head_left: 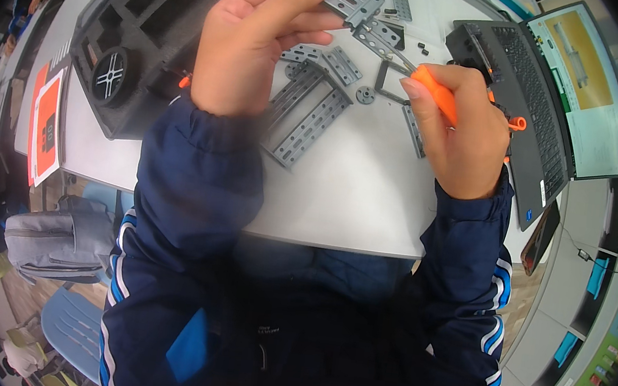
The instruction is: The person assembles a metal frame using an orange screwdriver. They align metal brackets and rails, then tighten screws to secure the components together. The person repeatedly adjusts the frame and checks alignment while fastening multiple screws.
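My left hand (245, 52) grips a grey perforated metal frame (344, 0) at the top of the view, thumb laid along one bar. In my right hand (474, 132) is a screwdriver (437, 95) with an orange handle. Its thin shaft points up and left toward the corner of the frame; whether the tip sits in a screw is too small to tell. Below the frame, a U-shaped assembly of slotted metal channels (318, 123) lies on the white table (346, 205). Near it are a small round metal disc (365, 95) and several loose perforated plates (342, 66).
An open laptop (540, 105) stands at the right, a phone (541, 233) by the table edge below it. At the left sits a black foam-lined case (168, 21) with a round black part (111, 74). An orange-and-white booklet (47, 129) lies beyond it. A grey backpack (60, 239) is lower left.
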Tool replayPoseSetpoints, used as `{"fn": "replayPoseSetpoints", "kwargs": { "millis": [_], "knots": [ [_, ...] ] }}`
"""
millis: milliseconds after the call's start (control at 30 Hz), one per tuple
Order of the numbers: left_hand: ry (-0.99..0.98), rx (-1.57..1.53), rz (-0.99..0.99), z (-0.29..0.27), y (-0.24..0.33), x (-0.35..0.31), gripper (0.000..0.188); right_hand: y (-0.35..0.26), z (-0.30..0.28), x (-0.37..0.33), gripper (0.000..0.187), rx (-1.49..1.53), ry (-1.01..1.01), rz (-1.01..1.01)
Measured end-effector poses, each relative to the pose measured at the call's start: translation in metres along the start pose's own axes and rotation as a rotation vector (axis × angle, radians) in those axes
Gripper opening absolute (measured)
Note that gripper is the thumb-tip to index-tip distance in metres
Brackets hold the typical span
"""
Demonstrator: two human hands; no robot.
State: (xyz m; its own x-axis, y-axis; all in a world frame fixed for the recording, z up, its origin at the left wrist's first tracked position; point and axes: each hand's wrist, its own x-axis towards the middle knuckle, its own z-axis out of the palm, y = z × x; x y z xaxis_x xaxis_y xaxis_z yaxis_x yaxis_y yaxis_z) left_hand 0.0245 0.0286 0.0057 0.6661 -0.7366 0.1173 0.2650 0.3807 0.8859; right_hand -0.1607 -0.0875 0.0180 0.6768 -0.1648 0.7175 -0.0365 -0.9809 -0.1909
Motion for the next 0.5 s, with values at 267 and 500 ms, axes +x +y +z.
{"fn": "replayPoseSetpoints", "kwargs": {
  "millis": [267, 500],
  "knots": [
    [-0.028, 0.092, -0.056, -0.008, 0.016, -0.001, 0.020, -0.006, 0.005, -0.002, 0.014, 0.142, -0.113, 0.080],
    [-0.025, 0.103, -0.026, -0.007, 0.016, -0.003, 0.024, -0.017, 0.014, -0.004, 0.017, 0.083, -0.103, 0.081]
  ]
}}
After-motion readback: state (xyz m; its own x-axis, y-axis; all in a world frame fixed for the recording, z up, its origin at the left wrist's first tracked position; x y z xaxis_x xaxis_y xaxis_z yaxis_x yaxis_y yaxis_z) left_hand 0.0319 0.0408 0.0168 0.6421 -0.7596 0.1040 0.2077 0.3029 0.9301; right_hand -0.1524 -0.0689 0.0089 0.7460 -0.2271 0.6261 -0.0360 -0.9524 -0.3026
